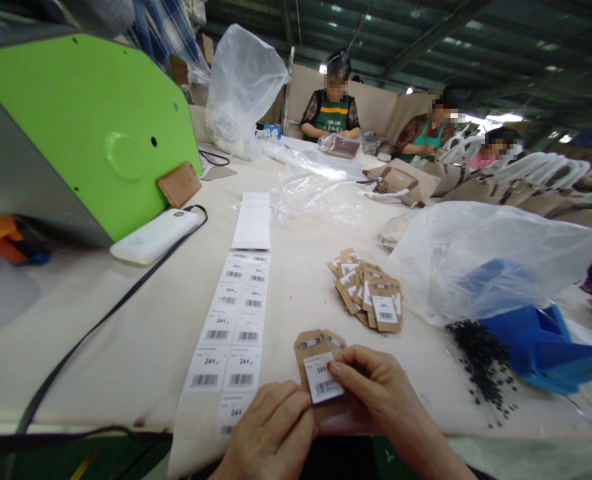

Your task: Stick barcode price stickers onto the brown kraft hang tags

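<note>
Both sets of fingers are pinched narrow at the bottom centre of the frame: my left hand (271, 430) grips the lower edge of a brown cardboard hang tag (312, 348), and my right hand (376, 393) presses a white barcode sticker (325, 379) onto its face with the fingertips (337, 367). A second tag seems to sit behind the first; I cannot tell how many are stacked. Just left lies the sticker sheet (231, 333), running up the surface (126, 333) toward the middle. Up and right of my hands sits a fanned pile of already labelled tags (369, 293). Further right, black plastic fasteners (483, 353) spill from a blue bag (546, 340) under clear plastic. A green machine (86, 127) fills the upper left; other people work at the far end.

My worry: the sticker looks slightly tilted, and pressing it now could fix it crooked or wrinkled. A slipping left grip would shift the tag beneath it.
</note>
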{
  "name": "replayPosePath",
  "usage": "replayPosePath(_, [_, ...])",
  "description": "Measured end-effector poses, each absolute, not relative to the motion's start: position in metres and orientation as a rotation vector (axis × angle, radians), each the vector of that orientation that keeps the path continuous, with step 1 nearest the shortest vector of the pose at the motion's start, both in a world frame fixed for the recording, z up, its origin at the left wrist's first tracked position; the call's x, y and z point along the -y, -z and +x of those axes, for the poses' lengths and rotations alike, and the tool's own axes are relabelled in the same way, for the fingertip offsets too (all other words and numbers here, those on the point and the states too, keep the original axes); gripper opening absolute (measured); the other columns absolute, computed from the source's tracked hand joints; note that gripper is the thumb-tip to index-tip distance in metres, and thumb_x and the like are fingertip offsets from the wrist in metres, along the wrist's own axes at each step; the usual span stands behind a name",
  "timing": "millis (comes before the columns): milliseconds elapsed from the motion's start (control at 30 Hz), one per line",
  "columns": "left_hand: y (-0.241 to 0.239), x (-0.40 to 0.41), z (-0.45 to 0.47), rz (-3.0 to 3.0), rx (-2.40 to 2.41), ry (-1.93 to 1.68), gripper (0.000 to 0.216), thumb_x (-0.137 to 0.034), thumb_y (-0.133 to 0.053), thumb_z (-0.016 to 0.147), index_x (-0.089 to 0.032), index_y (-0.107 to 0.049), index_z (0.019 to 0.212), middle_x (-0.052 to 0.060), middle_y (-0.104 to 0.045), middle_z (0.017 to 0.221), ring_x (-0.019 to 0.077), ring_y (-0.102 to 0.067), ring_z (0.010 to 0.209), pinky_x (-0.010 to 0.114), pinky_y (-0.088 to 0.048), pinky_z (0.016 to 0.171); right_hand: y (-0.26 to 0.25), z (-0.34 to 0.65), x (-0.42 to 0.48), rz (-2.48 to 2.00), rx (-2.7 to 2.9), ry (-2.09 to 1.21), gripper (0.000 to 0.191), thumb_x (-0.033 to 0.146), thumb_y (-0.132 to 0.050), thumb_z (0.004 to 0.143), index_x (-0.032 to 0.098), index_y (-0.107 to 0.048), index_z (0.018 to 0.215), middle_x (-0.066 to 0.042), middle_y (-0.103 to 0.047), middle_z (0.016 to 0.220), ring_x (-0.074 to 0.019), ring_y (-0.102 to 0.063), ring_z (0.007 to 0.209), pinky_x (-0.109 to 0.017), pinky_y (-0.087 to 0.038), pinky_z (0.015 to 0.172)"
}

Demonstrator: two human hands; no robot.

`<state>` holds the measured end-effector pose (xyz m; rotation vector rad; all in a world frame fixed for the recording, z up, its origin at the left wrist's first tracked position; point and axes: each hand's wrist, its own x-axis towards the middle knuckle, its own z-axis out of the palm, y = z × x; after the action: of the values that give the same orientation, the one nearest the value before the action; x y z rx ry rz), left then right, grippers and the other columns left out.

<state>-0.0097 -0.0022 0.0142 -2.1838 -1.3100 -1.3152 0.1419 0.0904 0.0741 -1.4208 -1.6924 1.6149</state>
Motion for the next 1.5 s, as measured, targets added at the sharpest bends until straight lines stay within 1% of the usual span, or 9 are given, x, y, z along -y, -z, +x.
replayPosePath(100, [-0.0157, 0.0023, -0.0097, -2.192, 1.307, 1.317, 0.015, -0.007, -0.05, 0.088, -0.009, -0.065, 0.085, 0.009, -0.067, 0.083, 0.0189, -0.061, 0.086, 0.03, -0.054, 0.072, -0.0756, 0.1408, -0.0902, -1.421, 1.715, -1.596, 0.032, 0.046, -0.061, 0.068, 0.014, -0.062, 0.066, -0.001, -0.056, 0.059, -0.0131, -0.048, 0.057, -0.024, -0.039, 0.055])
replayPosePath(333, [-0.0112, 0.0007, -0.0104, -2.155, 1.263, 1.316, 0.016, -0.008, -0.051, 0.089, -0.01, -0.066, 0.084, 0.007, -0.069, 0.081, 0.0181, -0.062, 0.085, 0.03, -0.054, 0.074, -0.0758, 0.1391, -0.09, -1.415, 1.758, -1.564, 0.031, 0.045, -0.06, 0.069, 0.015, -0.06, 0.063, 0.001, -0.052, 0.056, -0.0115, -0.045, 0.055, -0.022, -0.035, 0.052])
replayPosePath(600, [-0.0119, 0.0004, -0.0101, -2.147, 1.244, 1.33, 0.013, -0.005, -0.054, 0.086, -0.007, -0.066, 0.082, 0.007, -0.068, 0.08, 0.0187, -0.062, 0.085, 0.031, -0.053, 0.072, -0.0715, 0.1398, -0.0904, -1.434, 1.699, -1.632, 0.033, 0.048, -0.061, 0.068, 0.015, -0.059, 0.065, 0.004, -0.047, 0.05, -0.0085, -0.038, 0.045, -0.02, -0.029, 0.043])
replayPosePath(667, [-0.0117, 0.0004, -0.0095, -2.143, 1.243, 1.321, 0.013, -0.005, -0.053, 0.086, -0.008, -0.066, 0.082, 0.007, -0.068, 0.08, 0.0184, -0.062, 0.085, 0.031, -0.053, 0.073, -0.0707, 0.1404, -0.0902, -1.437, 1.68, -1.656, 0.033, 0.048, -0.062, 0.068, 0.015, -0.059, 0.065, 0.004, -0.046, 0.05, -0.0082, -0.037, 0.044, -0.02, -0.028, 0.042])
replayPosePath(800, [-0.011, 0.0005, -0.0091, -2.145, 1.25, 1.292, 0.014, -0.005, -0.053, 0.087, -0.009, -0.066, 0.082, 0.006, -0.069, 0.08, 0.0182, -0.063, 0.085, 0.031, -0.053, 0.074, -0.071, 0.1404, -0.0902, -1.436, 1.674, -1.654, 0.033, 0.048, -0.063, 0.067, 0.015, -0.061, 0.066, 0.002, -0.051, 0.053, -0.0088, -0.04, 0.046, -0.02, -0.031, 0.043])
replayPosePath(1133, [-0.0107, -0.0007, -0.0092, -2.13, 1.25, 1.309, 0.015, -0.006, -0.053, 0.087, -0.009, -0.066, 0.08, 0.007, -0.068, 0.081, 0.0183, -0.063, 0.085, 0.031, -0.053, 0.073, -0.0738, 0.1389, -0.0907, -1.472, 1.661, -1.669, 0.035, 0.05, -0.064, 0.066, 0.015, -0.06, 0.066, 0.003, -0.048, 0.05, -0.0078, -0.038, 0.043, -0.02, -0.029, 0.041])
replayPosePath(1267, [-0.0112, -0.0012, -0.0086, -2.126, 1.256, 1.311, 0.014, -0.006, -0.053, 0.087, -0.009, -0.066, 0.081, 0.007, -0.069, 0.08, 0.0181, -0.063, 0.086, 0.03, -0.054, 0.072, -0.0746, 0.1375, -0.0909, -1.463, 1.688, -1.643, 0.034, 0.048, -0.062, 0.067, 0.015, -0.061, 0.065, 0.002, -0.05, 0.051, -0.0083, -0.039, 0.044, -0.02, -0.03, 0.041])
replayPosePath(1500, [-0.0111, -0.0012, -0.0089, -2.134, 1.252, 1.307, 0.015, -0.006, -0.052, 0.087, -0.009, -0.065, 0.081, 0.006, -0.069, 0.079, 0.0176, -0.063, 0.084, 0.03, -0.054, 0.073, -0.0753, 0.1376, -0.0896, -1.475, 1.703, -1.595, 0.031, 0.046, -0.061, 0.068, 0.015, -0.06, 0.063, 0.003, -0.049, 0.05, -0.0083, -0.038, 0.043, -0.02, -0.029, 0.041])
